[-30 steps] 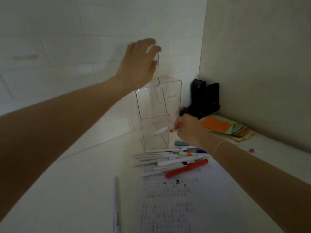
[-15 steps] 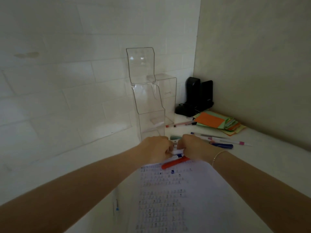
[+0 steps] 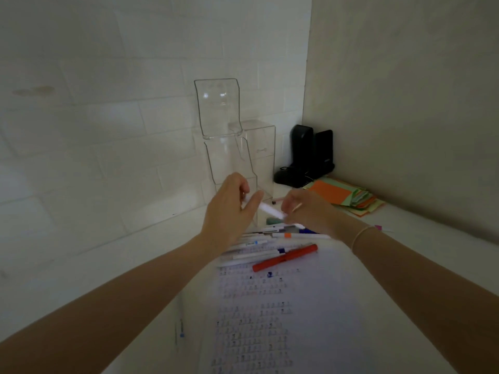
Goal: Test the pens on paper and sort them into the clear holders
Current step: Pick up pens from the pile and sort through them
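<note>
1. Both hands hold one white pen (image 3: pixel 266 209) above the pile (image 3: pixel 270 244), just in front of the near holder (image 3: pixel 232 163).
2. The left hand (image 3: pixel 229 209) curls loosely round the pen's far end; the right hand (image 3: pixel 305 209) pinches its near end.
3. Judging by this, the step is uncapping or readying the pen for a test.
4. Next it needs bringing down to the paper (image 3: pixel 283 306), near the red pen (image 3: pixel 286 257), for a scribble.
5. The far holder (image 3: pixel 260 147) stands just behind, to the right.
</note>
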Motion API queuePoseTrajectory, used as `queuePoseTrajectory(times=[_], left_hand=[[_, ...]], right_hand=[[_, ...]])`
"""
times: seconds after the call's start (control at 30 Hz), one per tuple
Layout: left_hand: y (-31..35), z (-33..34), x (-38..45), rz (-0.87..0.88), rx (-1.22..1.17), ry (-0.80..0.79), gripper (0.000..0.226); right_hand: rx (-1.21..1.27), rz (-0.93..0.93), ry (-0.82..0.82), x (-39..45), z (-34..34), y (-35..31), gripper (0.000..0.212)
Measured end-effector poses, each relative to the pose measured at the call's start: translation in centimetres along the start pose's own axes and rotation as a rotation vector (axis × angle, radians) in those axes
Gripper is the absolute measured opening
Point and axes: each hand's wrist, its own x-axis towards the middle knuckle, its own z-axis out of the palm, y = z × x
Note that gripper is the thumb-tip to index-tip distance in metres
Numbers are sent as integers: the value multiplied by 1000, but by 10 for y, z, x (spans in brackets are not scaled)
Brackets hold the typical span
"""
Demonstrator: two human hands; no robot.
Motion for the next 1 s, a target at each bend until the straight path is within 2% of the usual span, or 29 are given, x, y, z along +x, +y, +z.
queuePoseTrajectory(times=[0.1, 0.23, 0.3, 0.37, 0.47, 0.53, 0.6, 0.67, 0.73, 0.87, 0.93, 1.0], left_hand=[[3, 0, 0, -48, -134, -27, 19], [-4, 11, -12, -15, -58, -176, 12], [-8, 15, -15, -43, -94, -148, 11], [-9, 16, -14, -103, -172, -53, 11], [-6, 13, -8, -238, -363, 12, 19], [-1, 11, -7, -386, -519, -102, 34], [2, 9, -10, -471, -533, -260, 41], [4, 8, -18, -443, -467, -398, 37], [5, 8, -25, -421, -473, -450, 32], [1, 10, -19, -396, -474, -333, 38], [-7, 5, -12, -214, -334, -312, 52], [-16, -5, -4, 82, -10, -395, 54]], right_hand=[[239, 121, -91, -5, 3, -6, 19], [-55, 47, -120, -10, 23, -4, 18], [-18, 42, -172, -14, 30, -6, 22], [46, 71, -196, -17, 31, -8, 26], [218, 97, -168, -15, 30, -7, 26], [464, 129, -123, -12, 29, -8, 23], [695, 163, -63, -9, 28, -8, 21], [809, 182, -18, -7, 28, -9, 16], [830, 183, -11, -7, 30, -9, 16], [847, 187, -58, -11, 34, -7, 14], [725, 198, -88, -13, 34, -4, 17], [513, 160, -89, -14, 31, -3, 14]])
